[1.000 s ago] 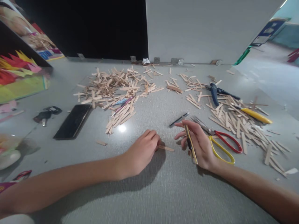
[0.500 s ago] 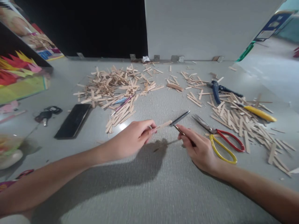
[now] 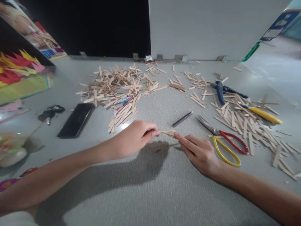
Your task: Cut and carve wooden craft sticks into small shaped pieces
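Observation:
My left hand [image 3: 138, 138] pinches one end of a small wooden craft stick [image 3: 167, 132] between thumb and fingertips, just above the table. At the stick's other end is my right hand [image 3: 197, 150], its fingers closed round a slim tool [image 3: 172, 136]. Only the thin tip of this tool shows, close under the stick, and its kind is unclear. A dark pen-like rod [image 3: 182, 119] lies behind the hands. To the right of my right hand rest scissors [image 3: 215, 133] with one red and one yellow handle.
Loose craft sticks [image 3: 115, 81] are heaped at the back left, and more sticks [image 3: 249, 125] spread at the right among blue-handled pliers [image 3: 219, 92] and a yellow-handled tool [image 3: 265, 115]. A phone [image 3: 76, 121] and keys [image 3: 50, 113] lie left. A board [image 3: 211, 31] stands behind.
My right hand has come slightly down and toward me, with the slim tool now under the stick's end. The stick has gone from tilted up to nearly level.

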Available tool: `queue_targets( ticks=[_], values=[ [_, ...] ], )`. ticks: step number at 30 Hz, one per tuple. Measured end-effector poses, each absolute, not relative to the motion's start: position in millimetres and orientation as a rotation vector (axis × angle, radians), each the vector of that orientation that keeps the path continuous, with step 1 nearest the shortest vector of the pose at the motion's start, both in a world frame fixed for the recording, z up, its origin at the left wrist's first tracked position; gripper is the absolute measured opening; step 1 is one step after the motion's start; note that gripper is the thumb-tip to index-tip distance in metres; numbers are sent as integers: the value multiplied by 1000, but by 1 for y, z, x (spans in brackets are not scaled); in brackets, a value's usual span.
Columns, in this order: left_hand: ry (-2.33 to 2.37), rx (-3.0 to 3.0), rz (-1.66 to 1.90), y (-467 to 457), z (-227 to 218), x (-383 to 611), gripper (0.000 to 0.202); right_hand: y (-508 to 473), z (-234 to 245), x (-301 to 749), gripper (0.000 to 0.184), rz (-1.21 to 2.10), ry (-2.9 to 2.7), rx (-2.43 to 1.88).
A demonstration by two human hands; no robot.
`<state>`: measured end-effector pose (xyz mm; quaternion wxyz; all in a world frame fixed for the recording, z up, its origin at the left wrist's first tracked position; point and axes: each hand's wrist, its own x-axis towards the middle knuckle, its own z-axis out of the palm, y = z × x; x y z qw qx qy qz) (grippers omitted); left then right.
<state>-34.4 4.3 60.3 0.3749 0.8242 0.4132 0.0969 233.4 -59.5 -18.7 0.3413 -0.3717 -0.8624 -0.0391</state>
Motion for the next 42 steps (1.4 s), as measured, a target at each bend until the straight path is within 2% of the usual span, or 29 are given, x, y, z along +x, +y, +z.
queue_targets(
  ticks=[15,22,25,29,33,38,42],
  values=[
    [1053,2221,230,4,48,-36,39,-59,-19,234,31,-151,-2347,-968],
    [1081,2236,197,2,34,-28,40,-58,-16,238,41,-125,-2512,-966],
    [1091,2200,231,1,17,-24,36,-53,-5,241,45,-256,-2682,-938],
    [980,2182,366,1,-2,-21,33,-58,21,237,44,-618,-2835,-870],
    [881,2376,422,-1,-13,-19,37,-72,43,226,48,-869,-2858,-957],
    [903,2483,315,-1,-13,-16,42,-64,44,228,32,-857,-2883,-1168],
    [812,2491,188,2,-3,-17,39,-59,37,232,27,-818,-2932,-1112]
  ],
)
